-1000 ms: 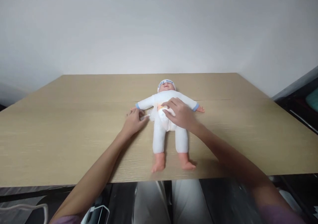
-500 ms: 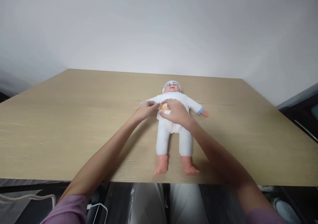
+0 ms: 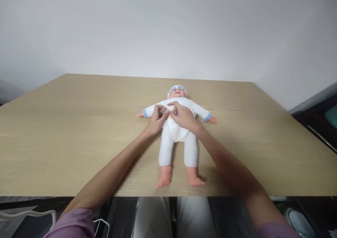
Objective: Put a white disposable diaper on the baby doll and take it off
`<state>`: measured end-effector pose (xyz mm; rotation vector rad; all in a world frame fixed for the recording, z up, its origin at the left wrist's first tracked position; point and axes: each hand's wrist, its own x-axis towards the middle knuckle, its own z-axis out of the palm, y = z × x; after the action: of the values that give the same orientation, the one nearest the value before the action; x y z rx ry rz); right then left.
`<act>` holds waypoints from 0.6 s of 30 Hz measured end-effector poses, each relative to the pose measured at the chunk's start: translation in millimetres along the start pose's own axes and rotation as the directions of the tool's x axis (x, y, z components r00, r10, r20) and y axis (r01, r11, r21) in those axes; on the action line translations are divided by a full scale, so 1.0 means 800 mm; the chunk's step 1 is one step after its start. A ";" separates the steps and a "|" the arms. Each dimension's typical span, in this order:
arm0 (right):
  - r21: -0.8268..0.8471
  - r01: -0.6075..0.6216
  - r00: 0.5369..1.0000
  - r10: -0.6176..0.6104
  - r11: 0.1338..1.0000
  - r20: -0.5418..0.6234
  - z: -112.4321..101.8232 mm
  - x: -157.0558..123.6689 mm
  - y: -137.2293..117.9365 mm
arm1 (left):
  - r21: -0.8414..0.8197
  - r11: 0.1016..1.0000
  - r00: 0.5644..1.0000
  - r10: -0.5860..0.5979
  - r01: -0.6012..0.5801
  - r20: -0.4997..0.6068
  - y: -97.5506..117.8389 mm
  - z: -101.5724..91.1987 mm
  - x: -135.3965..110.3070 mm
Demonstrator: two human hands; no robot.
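Note:
A baby doll [image 3: 178, 102] in a white outfit with blue cuffs lies on its back, its head away from me and its bare feet towards me. Below its white shirt shows a white diaper [image 3: 179, 134] between the legs. At the belly, my left hand [image 3: 157, 120] pinches the shirt's lower front with thumb and fingertips. Close beside it, my right hand [image 3: 184, 116] is also closed in a pinch on the shirt front. The fingertips nearly meet, and they hide most of the cloth between them.
The doll rests on a wide wooden table [image 3: 79, 136], its feet near the front edge. A pale wall [image 3: 158, 34] rises behind. Beneath the edge are my legs [image 3: 151, 218], a white cable [image 3: 28, 213] at left and a dark object [image 3: 316, 125] at far right.
My left hand has come in from the doll's side to its belly and bent its fingers. The shirt's printed patch is now mostly covered, and more of the diaper shows.

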<state>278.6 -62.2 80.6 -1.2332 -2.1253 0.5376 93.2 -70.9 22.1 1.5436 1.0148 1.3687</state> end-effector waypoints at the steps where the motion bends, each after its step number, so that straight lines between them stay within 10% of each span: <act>1: -0.003 0.005 1.000 -0.006 1.000 -0.026 0.002 0.002 0.002 | 0.020 1.000 1.000 -0.002 0.002 -0.008 -0.003 0.001 -0.001; 7: -0.021 0.201 0.938 -0.198 0.979 -0.283 -0.006 -0.024 -0.021 | 0.235 0.970 0.974 0.116 -0.068 -0.197 0.042 0.006 -0.026; 10: 0.049 0.237 0.938 -0.215 0.970 -0.274 -0.021 -0.086 -0.045 | 0.380 0.909 0.984 0.180 -0.168 0.005 0.080 0.004 -0.070; 14: 0.168 0.102 0.991 -0.115 0.981 0.070 -0.037 -0.172 -0.044 | 0.559 0.785 0.899 -0.008 -0.266 0.438 0.100 0.001 -0.130; 18: 0.029 -0.037 0.996 0.035 0.999 0.078 -0.038 -0.193 -0.016 | 0.660 0.726 0.935 -0.070 -0.191 0.347 0.088 0.003 -0.138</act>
<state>349.7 -202.1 63.5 -1.2543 -2.1544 0.6404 89.8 -198.7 50.7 2.2889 1.3272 0.7045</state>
